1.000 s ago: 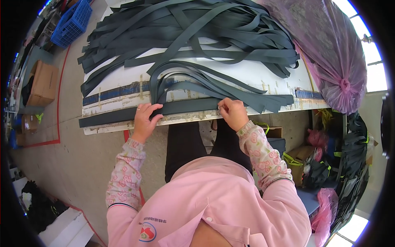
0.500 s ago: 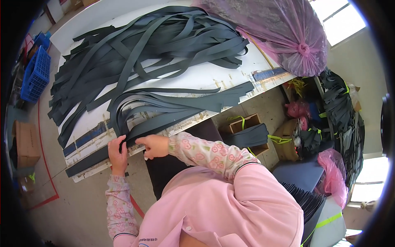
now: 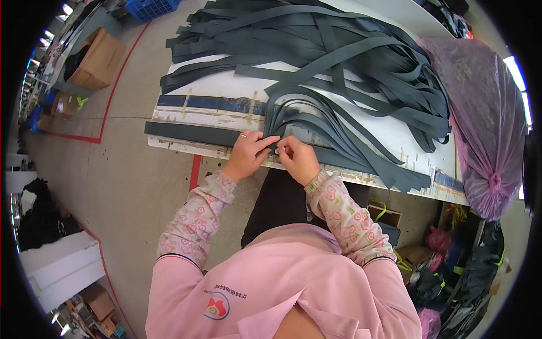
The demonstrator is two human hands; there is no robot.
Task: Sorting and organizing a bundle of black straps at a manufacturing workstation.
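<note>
Dark grey webbing is spread over a white table (image 3: pixel 226 85). At the left, a flat strap (image 3: pixel 192 131) is laid along the near edge, its left end jutting just past the table's corner. Its right part is overlapped by the left hand (image 3: pixel 247 155), whose thumb and forefinger are brought narrowly together at the webbing; whether any is pinched between them cannot be told. Just beside, the right hand's (image 3: pixel 300 161) thumb and forefinger are nearly closed on each other; what is held there, if anything, is hidden. Behind both hands, a looped bundle (image 3: pixel 339 135) is arched and fanned out rightward. Farther back, a heap of straps (image 3: pixel 316 45) is piled across the table, and at its right end a pink plastic bag (image 3: pixel 480 113) is seen.

Judging by the loose curves, the straps are probably light, soft and hardly fragile, yet springy enough for a loop to be kept. Smooth faces may slip over one another, so a hold is best taken across the width, near an end or bend.

Counted from the left: two cardboard boxes (image 3: pixel 100 59) at the upper left, one blue crate (image 3: pixel 151 8), one flat strap, two hands, one bundle, one heap, one bag. Single strands are too overlapped to be counted.
</note>
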